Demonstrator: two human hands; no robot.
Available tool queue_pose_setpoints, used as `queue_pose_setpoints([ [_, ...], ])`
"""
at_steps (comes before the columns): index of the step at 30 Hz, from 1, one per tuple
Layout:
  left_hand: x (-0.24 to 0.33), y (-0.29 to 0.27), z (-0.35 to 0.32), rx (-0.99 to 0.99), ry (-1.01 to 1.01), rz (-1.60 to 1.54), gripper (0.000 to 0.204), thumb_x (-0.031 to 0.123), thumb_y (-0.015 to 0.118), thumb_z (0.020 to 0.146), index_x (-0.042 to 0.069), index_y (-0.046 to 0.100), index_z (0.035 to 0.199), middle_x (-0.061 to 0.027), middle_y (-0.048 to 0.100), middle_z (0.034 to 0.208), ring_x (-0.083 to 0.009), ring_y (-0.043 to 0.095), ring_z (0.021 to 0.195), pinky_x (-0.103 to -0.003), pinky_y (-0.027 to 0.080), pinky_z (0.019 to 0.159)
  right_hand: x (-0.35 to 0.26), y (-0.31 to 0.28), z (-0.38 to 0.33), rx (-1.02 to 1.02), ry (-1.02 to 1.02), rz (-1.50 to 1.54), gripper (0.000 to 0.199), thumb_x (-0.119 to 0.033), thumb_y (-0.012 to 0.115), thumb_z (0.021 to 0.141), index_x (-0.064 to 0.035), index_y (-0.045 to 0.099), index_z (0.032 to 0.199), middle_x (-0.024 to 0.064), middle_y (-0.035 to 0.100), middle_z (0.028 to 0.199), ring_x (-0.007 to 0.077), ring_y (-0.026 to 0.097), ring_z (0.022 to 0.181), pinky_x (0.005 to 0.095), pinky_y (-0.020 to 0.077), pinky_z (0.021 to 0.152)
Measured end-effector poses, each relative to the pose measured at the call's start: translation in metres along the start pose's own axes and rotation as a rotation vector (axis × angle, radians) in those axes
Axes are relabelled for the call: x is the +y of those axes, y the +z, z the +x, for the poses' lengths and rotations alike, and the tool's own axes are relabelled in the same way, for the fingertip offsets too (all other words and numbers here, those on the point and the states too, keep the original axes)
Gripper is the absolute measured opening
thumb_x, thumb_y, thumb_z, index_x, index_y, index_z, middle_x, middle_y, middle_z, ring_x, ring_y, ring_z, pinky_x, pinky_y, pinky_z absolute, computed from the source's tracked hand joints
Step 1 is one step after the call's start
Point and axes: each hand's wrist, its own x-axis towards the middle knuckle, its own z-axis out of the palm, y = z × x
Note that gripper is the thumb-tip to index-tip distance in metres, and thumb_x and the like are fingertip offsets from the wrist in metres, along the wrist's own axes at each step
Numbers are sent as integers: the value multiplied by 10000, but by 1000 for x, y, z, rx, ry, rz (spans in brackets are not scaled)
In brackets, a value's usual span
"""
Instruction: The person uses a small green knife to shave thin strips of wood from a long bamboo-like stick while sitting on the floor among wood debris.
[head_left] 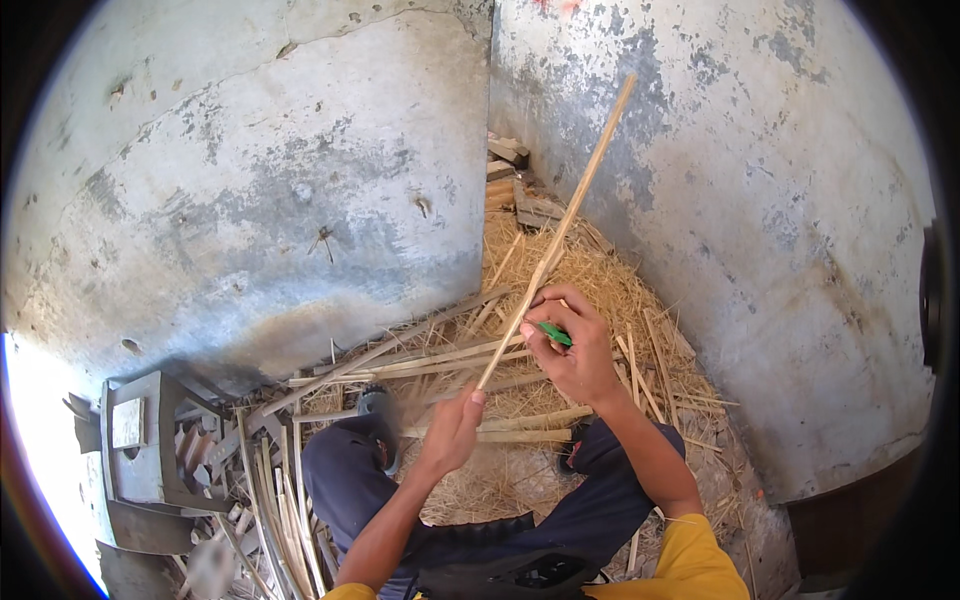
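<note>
Two stained grey walls (250, 200) meet at a corner, and straw (600, 290) and loose slats (430, 360) cover the floor between them; no package, label or sign shows. A long strip (570, 215) slants up toward the corner, probably so its length stays clear of the knees. The left hand (452, 428) has its fingers clamped on the strip's low end, while the right hand (572, 345), higher up, closes its fingers round a green tool (555, 334) laid against the strip.

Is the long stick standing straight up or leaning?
Leaning. The long stick slants from the left hand low down, past the right hand, up toward the right against the grey wall.
</note>
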Motion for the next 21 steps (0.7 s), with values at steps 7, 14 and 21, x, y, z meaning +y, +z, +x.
queue_pose_setpoints([
  [7, 6, 0, 1, -27, -31, -16, 426, 352, 347, 1123, 10, 512, 927, -92, 474, 675, -240, 476, 632, -400, 408, 640, 2, -8, 6, -63, 55, 79, 67, -12, 722, 878, 12, 681, 925, 64, 567, 997, 140, 566, 741, 286, 448, 648],
  [14, -2, 0, 1, -69, -20, -15, 380, 304, 366, 1114, 1, 542, 968, -146, 511, 670, -321, 512, 629, -458, 422, 659, 9, -13, 10, -131, 181, 265, 55, -4, 722, 879, 17, 672, 890, 32, 527, 995, 115, 542, 800, 286, 445, 716],
  [21, -7, -1, 4, -99, -111, -164, 462, 391, 327, 1113, 34, 447, 844, -44, 403, 665, -197, 376, 614, -381, 335, 615, 20, -13, 15, -149, 26, 299, 55, -38, 747, 886, -4, 713, 913, 35, 582, 1021, 123, 566, 802, 273, 461, 670],
])
